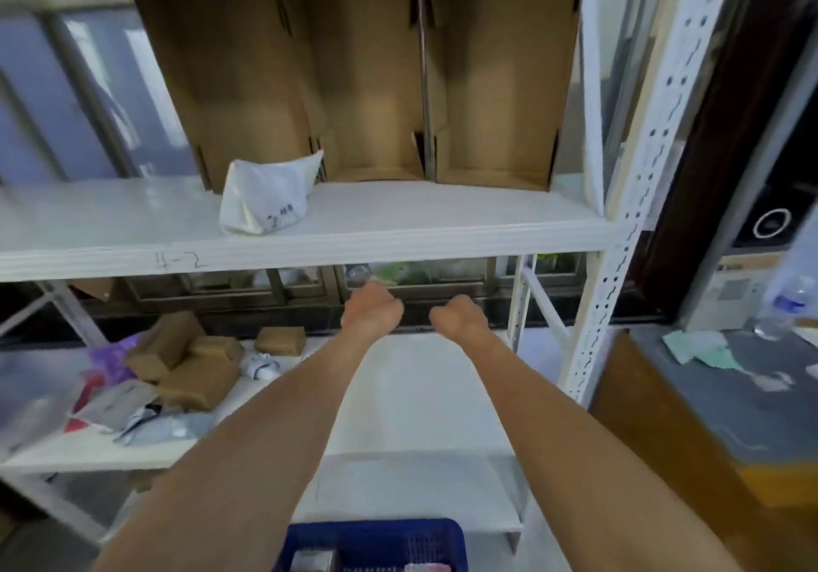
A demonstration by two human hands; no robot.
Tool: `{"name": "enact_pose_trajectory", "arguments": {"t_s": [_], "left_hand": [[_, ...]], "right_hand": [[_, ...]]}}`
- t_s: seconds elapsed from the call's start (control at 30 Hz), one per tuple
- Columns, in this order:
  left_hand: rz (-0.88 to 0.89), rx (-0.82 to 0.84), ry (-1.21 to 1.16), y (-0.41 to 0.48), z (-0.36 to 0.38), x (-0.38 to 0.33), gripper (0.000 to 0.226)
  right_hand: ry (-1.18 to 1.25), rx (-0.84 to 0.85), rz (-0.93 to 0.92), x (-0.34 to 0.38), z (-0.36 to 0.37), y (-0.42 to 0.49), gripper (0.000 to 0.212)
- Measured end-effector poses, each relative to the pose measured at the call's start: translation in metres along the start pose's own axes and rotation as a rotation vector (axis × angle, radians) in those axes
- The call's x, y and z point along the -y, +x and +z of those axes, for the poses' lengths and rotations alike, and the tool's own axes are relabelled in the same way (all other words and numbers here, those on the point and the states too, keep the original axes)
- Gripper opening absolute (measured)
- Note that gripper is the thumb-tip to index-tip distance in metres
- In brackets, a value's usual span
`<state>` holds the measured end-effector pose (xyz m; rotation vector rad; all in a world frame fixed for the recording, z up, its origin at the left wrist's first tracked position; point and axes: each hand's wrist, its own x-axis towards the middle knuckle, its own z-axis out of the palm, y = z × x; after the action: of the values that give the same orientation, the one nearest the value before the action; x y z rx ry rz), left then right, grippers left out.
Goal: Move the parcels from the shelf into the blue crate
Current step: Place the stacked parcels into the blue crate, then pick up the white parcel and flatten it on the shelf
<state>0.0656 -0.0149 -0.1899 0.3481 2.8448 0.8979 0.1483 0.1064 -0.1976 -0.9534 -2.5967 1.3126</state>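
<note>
White metal shelving (310,242) fills the view, with windows behind it and a cluttered desk (708,377) off to the right.

On the lower shelf board, at the left, lies a loose heap of parcels (177,368): several brown cardboard boxes, some tipped against one another, with soft mailers in grey, purple and red spilling toward the front edge. One white plastic mailer (268,197) sits alone on the upper board, crumpled and puffed, leaning against open brown cartons (367,71) that stand behind it. The blue crate (376,543) is at the bottom of the view, close to the person, its mesh wall visible and a couple of items already inside.

Both arms reach forward under the upper board. The left hand (371,306) and the right hand (458,317) look curled into loose fists, near each other but apart, and neither appears to hold anything; motion blur makes the fingers hard to read.

The risks, as I judge them: the hands are well right of the heap, so a hurried sideways sweep could knock the tilted boxes or push the slippery mailers off the shelf's front edge. The crate is mostly out of view, so a drop could miss it.
</note>
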Motion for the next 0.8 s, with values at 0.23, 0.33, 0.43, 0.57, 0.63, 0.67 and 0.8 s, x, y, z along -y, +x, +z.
{"name": "enact_pose_trajectory", "arguments": {"t_s": [0.23,0.33,0.43,0.57,0.63,0.67,0.8], "left_hand": [[0.042,-0.172,0.006,0.000,-0.094,-0.042,0.014],[0.058,-0.215,0.003,0.009,-0.126,-0.042,0.019],[0.064,-0.302,0.011,0.021,-0.157,-0.039,0.022],[0.128,-0.410,0.015,0.036,-0.195,-0.031,0.025],[0.172,-0.455,-0.016,0.042,-0.211,-0.026,0.023],[0.194,-0.489,-0.029,0.050,-0.228,-0.019,0.023],[0.177,-0.404,0.044,0.075,-0.267,0.003,0.033]], "right_hand": [[-0.037,-0.072,-0.128,0.091,-0.052,-0.004,0.019],[-0.070,-0.073,-0.128,0.119,-0.054,0.001,0.027],[-0.091,-0.101,-0.164,0.148,-0.048,0.007,0.024],[-0.100,-0.146,-0.251,0.197,-0.043,0.007,0.014],[-0.109,-0.163,-0.276,0.217,-0.038,0.010,0.013],[-0.116,-0.176,-0.310,0.236,-0.033,0.013,0.014],[-0.146,-0.215,-0.426,0.282,-0.018,0.020,0.025]]}}
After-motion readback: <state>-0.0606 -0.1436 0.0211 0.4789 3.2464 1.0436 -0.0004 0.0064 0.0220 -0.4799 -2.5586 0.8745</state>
